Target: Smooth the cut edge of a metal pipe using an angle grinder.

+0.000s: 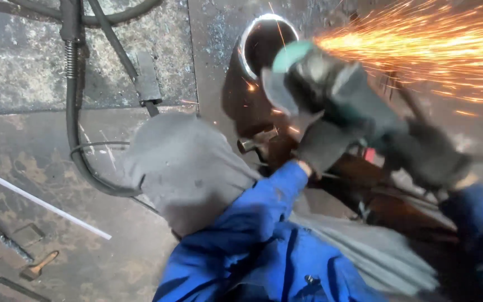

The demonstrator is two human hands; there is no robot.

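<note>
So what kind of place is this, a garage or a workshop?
Most likely a metalworking or welding workshop. An angle grinder, held in both gloved hands, throws orange sparks off a metal ring; heavy black cables lie across scarred steel plate, and a hammer sits among scraps.

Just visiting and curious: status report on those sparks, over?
Left hand and right hand, both gloved, shut on angle grinder. Disc on bright pipe rim; sparks fly right. Hose left, apart.

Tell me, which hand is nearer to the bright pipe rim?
Left. The left hand grips the grinder just below the pipe rim; the right hand holds its rear, farther off to the right.
</note>
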